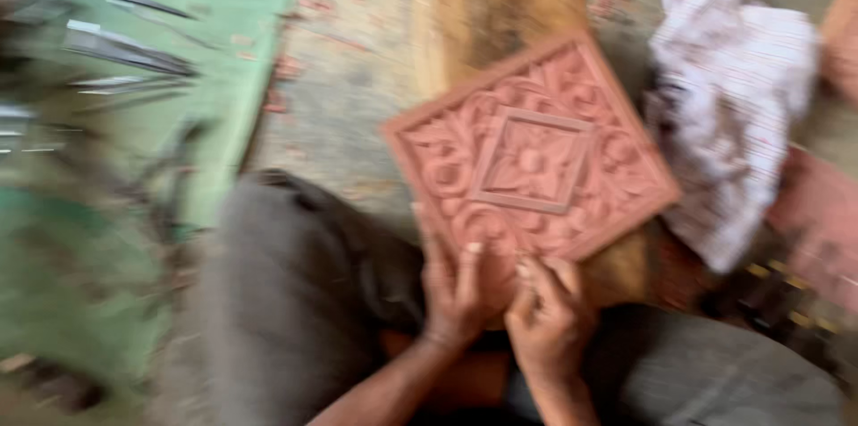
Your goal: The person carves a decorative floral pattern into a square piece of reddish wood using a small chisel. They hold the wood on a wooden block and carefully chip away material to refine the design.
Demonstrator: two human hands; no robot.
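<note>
Carved tile [533, 156] lies just beyond both hands; left hand [454, 287], right hand [547, 314] seemingly clasp its corner.

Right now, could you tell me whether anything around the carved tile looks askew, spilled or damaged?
The carved reddish tile sits cornerwise on the wooden block, with both hands at its near corner. Reddish chips lie scattered over the ground. The picture is too blurred to tell any damage.

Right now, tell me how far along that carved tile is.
Most looks done: the reddish tile shows a raised central flower square and scrollwork all around. In hand: left hand and right hand meet at its lower corner, on the wooden block. What remains is too blurred to judge; chips litter the floor.
</note>
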